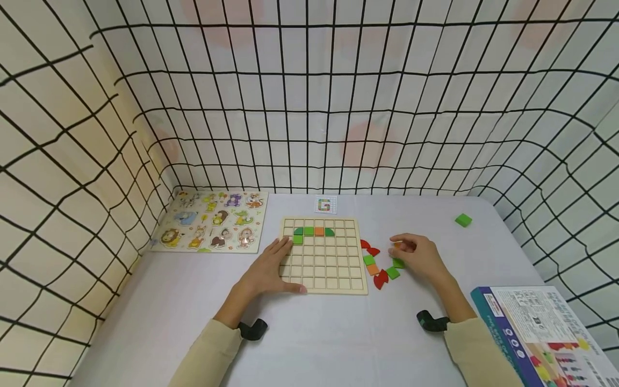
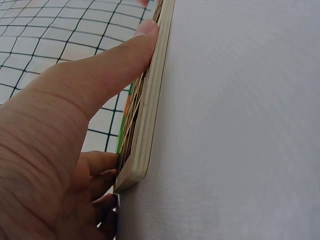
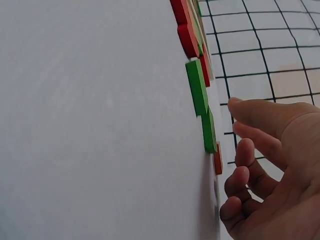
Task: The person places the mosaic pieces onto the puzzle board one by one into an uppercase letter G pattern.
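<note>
A wooden grid board (image 1: 321,269) lies flat on the white table. Its upper rows hold a green rounded piece (image 1: 329,232), green squares (image 1: 308,231) and an orange square (image 1: 319,231). My left hand (image 1: 267,270) spans the board's near left corner, thumb along the front edge and fingers at the left side. To the board's right, my right hand (image 1: 418,255) hovers with bent, parted fingers over an orange piece (image 3: 218,158); nothing shows between them. Around it lie green squares (image 3: 198,87), red pieces (image 1: 380,279) and another orange square (image 1: 373,270).
A pattern card with a coloured G (image 1: 326,204) lies behind the board. An animal puzzle (image 1: 208,221) is at the far left. One green piece (image 1: 463,220) sits apart at the right. A printed box (image 1: 541,333) occupies the near right corner. Black grid netting (image 1: 309,107) surrounds the table.
</note>
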The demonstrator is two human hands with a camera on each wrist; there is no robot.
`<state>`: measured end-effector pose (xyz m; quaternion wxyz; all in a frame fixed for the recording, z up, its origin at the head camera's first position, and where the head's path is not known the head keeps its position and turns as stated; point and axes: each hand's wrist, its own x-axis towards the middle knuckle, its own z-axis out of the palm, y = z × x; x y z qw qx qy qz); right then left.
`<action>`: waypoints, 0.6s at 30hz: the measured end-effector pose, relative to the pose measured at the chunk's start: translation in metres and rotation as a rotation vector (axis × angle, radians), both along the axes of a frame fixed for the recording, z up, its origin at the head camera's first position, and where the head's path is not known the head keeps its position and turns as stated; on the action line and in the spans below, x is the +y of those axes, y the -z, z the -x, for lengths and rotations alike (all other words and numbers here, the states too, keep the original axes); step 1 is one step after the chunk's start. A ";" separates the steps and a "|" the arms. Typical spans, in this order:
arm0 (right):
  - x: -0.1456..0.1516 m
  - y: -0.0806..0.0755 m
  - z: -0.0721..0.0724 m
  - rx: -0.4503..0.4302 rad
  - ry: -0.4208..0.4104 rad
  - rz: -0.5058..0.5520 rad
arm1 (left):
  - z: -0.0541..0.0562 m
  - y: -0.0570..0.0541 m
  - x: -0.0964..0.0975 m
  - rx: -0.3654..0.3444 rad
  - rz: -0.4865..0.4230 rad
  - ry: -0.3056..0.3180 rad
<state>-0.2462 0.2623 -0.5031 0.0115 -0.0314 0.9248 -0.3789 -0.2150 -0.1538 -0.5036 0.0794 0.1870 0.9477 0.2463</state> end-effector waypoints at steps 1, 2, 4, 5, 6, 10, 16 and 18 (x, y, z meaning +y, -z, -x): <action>0.003 0.002 0.000 0.003 -0.001 -0.004 | 0.000 0.000 0.000 0.002 0.004 0.000; 0.007 0.003 0.000 0.007 -0.003 -0.010 | 0.000 0.001 0.000 0.002 0.006 0.001; 0.012 0.005 0.000 0.015 -0.004 -0.022 | 0.000 0.001 -0.001 -0.003 0.011 0.003; 0.014 0.005 -0.001 0.019 -0.005 -0.025 | 0.000 0.001 -0.001 -0.005 0.010 0.004; 0.017 0.005 -0.001 0.022 -0.010 -0.031 | 0.000 0.001 -0.001 -0.007 0.009 0.004; 0.021 0.004 -0.002 0.017 -0.032 -0.048 | 0.000 0.001 -0.002 -0.007 0.005 0.004; 0.022 0.001 -0.001 0.006 -0.058 -0.081 | 0.000 -0.001 -0.001 -0.009 -0.002 0.008; 0.021 0.001 -0.001 0.004 -0.055 -0.093 | 0.000 -0.002 -0.001 -0.013 -0.002 0.007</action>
